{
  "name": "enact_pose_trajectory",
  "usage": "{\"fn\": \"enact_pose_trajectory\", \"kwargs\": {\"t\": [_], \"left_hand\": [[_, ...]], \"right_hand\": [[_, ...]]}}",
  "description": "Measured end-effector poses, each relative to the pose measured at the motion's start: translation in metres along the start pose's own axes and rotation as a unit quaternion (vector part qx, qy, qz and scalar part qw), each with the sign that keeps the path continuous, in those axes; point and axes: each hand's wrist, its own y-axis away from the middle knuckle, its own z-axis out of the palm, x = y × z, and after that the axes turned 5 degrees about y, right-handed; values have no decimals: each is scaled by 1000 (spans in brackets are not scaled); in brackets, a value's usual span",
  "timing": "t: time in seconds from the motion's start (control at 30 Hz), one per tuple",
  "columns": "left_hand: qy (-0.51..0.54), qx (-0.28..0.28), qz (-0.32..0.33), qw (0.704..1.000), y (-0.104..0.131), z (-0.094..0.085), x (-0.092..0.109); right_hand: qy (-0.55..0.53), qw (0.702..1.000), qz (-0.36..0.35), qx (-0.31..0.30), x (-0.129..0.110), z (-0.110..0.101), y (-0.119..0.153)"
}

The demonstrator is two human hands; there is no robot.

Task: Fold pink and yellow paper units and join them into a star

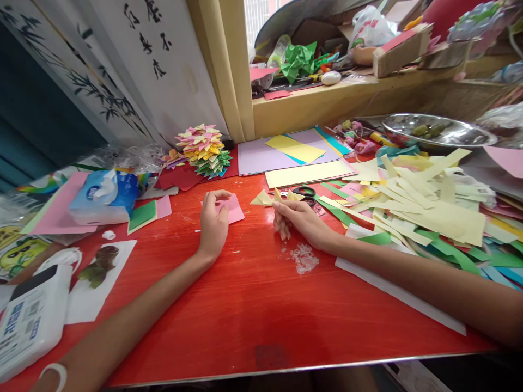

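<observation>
My left hand (214, 224) is over the left part of a square of pink paper (236, 209) on the red table. Its fingers are curved and stand apart from the thumb. Thumb and fingers of my right hand (300, 216) pinch a folded piece of pale yellow paper (262, 198), whose pointed ends stick out on both sides. Just behind that hand lies a pair of scissors (309, 191) with dark handles, partly covered. Under its wrist is a small patch of clear, crumbly bits (304, 258).
A heap of paper strips (433, 204) covers the right side. At the back are coloured sheets (255, 152), a folded-paper model (204, 147) and a metal dish (439, 130). A tissue pack (104, 196) and a white box (36, 321) stand left. The table's front edge runs below.
</observation>
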Motion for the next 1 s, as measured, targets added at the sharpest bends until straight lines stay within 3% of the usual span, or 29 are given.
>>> {"fn": "enact_pose_trajectory", "kwargs": {"t": [0.13, 0.27, 0.43, 0.63, 0.73, 0.83, 1.0], "left_hand": [[-221, -58, 69, 971, -13, -11, -9], [-324, -71, 66, 941, -22, -16, -21], [-370, -103, 93, 919, -20, -14, -23], [-394, -150, 129, 897, -16, -11, -18], [-406, -174, 132, 887, -16, -10, -19], [-408, -177, 126, 887, -15, -9, -20], [-408, -156, 113, 893, -14, -7, -24]], "right_hand": [[68, 996, -6, -52, -3, 2, 4], [124, 990, -19, -59, -8, 3, 8], [235, 968, -44, -72, -11, 3, 8], [254, 966, -35, -18, -6, 3, 6], [284, 954, -78, -53, -6, 4, 6], [337, 934, -90, -75, -7, 6, 5], [376, 924, -70, -21, -5, 11, 6]]}}
